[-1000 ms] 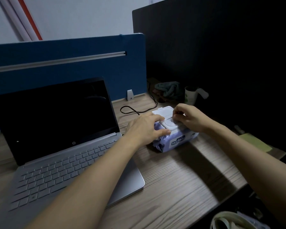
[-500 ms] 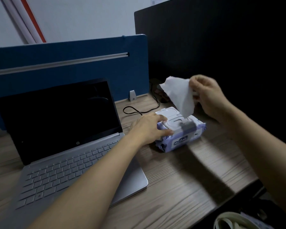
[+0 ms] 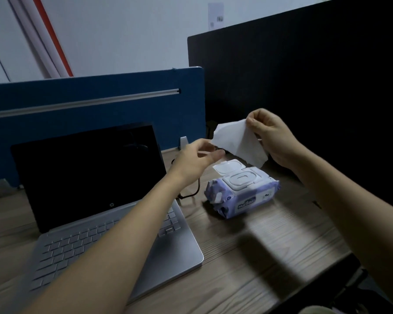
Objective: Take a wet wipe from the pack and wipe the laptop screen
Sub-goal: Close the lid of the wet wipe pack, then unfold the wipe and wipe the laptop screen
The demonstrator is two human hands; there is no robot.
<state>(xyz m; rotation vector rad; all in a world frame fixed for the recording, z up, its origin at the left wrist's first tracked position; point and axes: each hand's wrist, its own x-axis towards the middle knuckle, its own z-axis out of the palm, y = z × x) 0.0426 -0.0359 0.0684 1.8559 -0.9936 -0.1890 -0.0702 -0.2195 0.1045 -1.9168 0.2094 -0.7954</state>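
Observation:
My right hand (image 3: 273, 140) pinches the upper right corner of a white wet wipe (image 3: 238, 141), which hangs in the air above the pack. My left hand (image 3: 195, 158) is lifted off the table, thumb and fingers apart, its fingertips at the wipe's lower left corner. The purple wet wipe pack (image 3: 242, 196) lies on the wooden desk (image 3: 270, 250) below the hands, its white lid (image 3: 228, 166) flipped back. The silver laptop (image 3: 114, 236) stands open to the left, its black screen (image 3: 89, 171) dark. My left forearm crosses its keyboard.
A blue partition (image 3: 95, 105) rises behind the laptop and a black partition (image 3: 304, 87) closes the right side. A black cable (image 3: 191, 191) loops on the desk between laptop and pack. The desk's front edge runs at the lower right.
My right hand has pulled the wipe fully free of the pack. My left hand has let go of the pack and risen to the wipe's left corner.

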